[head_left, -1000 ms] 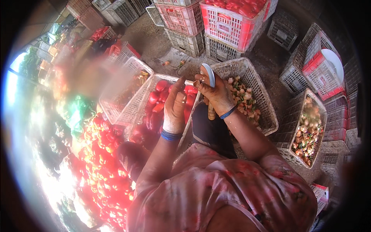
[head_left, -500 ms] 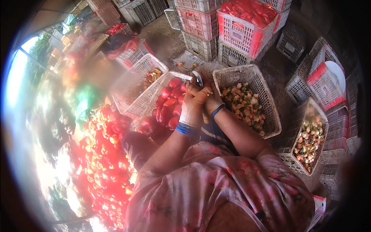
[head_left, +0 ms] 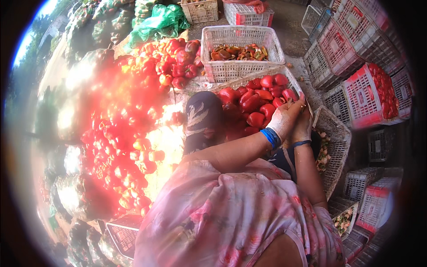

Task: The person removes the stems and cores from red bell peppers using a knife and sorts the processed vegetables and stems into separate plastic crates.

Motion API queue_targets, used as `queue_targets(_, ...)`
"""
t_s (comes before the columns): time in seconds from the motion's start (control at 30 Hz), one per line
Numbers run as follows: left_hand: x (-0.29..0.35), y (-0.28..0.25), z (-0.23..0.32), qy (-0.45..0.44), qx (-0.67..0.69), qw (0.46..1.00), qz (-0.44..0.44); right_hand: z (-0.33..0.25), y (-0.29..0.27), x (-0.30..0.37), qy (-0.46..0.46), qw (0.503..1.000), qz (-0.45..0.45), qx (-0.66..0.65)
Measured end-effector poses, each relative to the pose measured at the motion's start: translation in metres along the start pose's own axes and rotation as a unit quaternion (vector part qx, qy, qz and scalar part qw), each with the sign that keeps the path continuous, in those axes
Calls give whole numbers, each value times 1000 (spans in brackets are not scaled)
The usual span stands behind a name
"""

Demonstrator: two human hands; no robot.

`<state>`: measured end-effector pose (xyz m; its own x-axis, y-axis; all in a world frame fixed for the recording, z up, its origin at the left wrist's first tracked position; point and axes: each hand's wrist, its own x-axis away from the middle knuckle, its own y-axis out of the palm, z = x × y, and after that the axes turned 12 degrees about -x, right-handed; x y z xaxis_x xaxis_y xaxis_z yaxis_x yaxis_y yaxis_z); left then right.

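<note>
My left hand (head_left: 285, 120), pale-covered with a blue band at the wrist, is closed and pressed against my right hand (head_left: 302, 126). The right hand is closed too and also wears a blue band. Their fingers overlap, and what lies between them cannot be made out. Both are at the right edge of a white crate (head_left: 294, 81) holding red bell peppers (head_left: 252, 102). Just beyond the fingers lies one red pepper (head_left: 290, 94). Right of my hands stands another crate (head_left: 336, 153) with pale pepper cores (head_left: 324, 153), partly hidden by my right arm.
A large heap of red peppers (head_left: 111, 155) spreads over the ground at left. Ahead stands a crate (head_left: 240, 70) of pepper pieces (head_left: 238, 52). Green plastic (head_left: 160, 22) lies behind the heap. Stacked crates (head_left: 331, 53) rise at right, one filled with red peppers (head_left: 382, 91).
The view has swung left, so the heap shows more fully and my hands sit farther right. The curved blade seen at my right hand before is no longer visible. The hands remain together.
</note>
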<state>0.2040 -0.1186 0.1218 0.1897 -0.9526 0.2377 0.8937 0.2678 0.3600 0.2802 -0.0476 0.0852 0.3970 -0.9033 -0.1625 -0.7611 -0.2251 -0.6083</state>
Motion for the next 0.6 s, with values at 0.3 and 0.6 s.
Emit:
queue_targets(0.3, 9, -138, 79, -25, -118, 992, -34, -8, 52, -56, 402, 760, 38, -509)
queue_targets(0.6, -9, -523, -59, -48, -529, 684, 500, 136, 92, -88, 462, 474, -133, -738)
